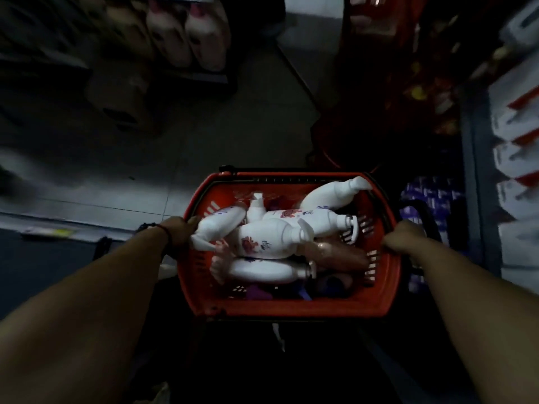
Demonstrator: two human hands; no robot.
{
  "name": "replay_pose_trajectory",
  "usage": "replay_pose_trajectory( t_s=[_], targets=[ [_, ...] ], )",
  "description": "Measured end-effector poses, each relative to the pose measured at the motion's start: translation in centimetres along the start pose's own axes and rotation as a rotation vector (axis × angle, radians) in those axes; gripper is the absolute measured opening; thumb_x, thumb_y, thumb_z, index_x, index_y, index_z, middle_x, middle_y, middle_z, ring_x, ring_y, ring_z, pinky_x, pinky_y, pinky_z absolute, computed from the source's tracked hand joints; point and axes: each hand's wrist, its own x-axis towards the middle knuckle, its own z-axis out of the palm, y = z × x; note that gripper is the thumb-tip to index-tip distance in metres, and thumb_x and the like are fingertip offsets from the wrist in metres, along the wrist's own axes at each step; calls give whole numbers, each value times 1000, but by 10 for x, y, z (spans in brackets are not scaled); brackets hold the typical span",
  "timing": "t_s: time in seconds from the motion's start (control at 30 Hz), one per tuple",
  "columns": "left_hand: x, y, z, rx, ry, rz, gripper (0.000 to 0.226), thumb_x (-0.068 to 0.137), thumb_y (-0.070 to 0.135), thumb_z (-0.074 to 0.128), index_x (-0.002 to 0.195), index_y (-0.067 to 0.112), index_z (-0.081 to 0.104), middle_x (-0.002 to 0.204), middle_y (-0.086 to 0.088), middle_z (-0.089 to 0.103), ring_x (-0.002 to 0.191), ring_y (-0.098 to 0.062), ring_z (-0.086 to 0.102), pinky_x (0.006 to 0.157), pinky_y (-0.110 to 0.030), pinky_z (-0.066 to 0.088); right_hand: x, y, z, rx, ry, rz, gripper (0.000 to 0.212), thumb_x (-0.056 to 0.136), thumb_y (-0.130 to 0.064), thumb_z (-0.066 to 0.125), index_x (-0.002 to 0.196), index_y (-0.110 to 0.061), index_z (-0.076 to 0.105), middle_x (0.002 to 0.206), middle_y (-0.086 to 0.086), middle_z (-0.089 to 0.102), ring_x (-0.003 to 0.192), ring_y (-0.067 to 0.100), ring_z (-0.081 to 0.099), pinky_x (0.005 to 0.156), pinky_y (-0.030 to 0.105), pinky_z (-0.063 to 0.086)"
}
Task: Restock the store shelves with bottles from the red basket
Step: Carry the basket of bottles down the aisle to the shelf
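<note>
bottles (262, 240) in basket (291, 309), shelves (516, 135) right

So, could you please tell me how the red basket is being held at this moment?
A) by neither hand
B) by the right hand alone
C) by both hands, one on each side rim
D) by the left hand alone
C: the left hand grips one side rim of the red basket and the right hand grips the opposite rim, with white pump bottles lying inside.
</note>
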Motion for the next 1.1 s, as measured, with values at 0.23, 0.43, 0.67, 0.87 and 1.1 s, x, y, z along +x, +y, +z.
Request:
replay_pose_trajectory(
  t_s=[0.23, 0.43, 0.67, 0.87, 1.1],
  targets=[
    [106, 19, -107, -98, -31, -49, 48, 104, 35, 37, 138, 3, 49, 134, -27, 54, 120, -39, 53, 97, -38, 42, 85, -208, -56, -122, 28, -85, 39, 80, -7, 72, 115, 9, 65, 113, 28, 65, 101, 39, 65, 76, 34, 51],
    [187, 0, -202, -98, -119, -92, 56, 102, 29, 47, 151, 10, 27, 143, -26, 45, 128, -37, 48, 101, -34, 39, 145, -384, -60, -294, 31, -153, 37, 81, -11, 69, 112, 8, 66, 115, 30, 65, 105, 40, 65, 85, 37, 52],
    [249, -51, -302, -413, -11, -320, 48, 102, 31, 46, 139, 0, 46, 132, -29, 55, 121, -41, 53, 98, -39, 42, 202, -609, -36, -531, -94, -339, 40, 83, -14, 68, 117, 7, 64, 120, 28, 64, 108, 39, 64, 85, 34, 50],
    [260, -96, -380, -491, 31, -449, 47, 104, 42, 34, 142, 18, 46, 135, -25, 53, 120, -38, 54, 97, -36, 42, 207, -789, 12, -524, -288, -508, 47, 88, -10, 67, 132, 0, 55, 132, 25, 56, 119, 37, 57, 88, 30, 43],
    [277, -187, -425, -784, 86, -615, 60, 101, 55, 28, 137, 13, 52, 134, -22, 56, 113, -36, 58, 96, -41, 48, 180, -989, 98, -755, -294, -742, 49, 79, -7, 69, 127, -2, 57, 120, 23, 62, 98, 33, 61, 86, 36, 52]
  ],
)
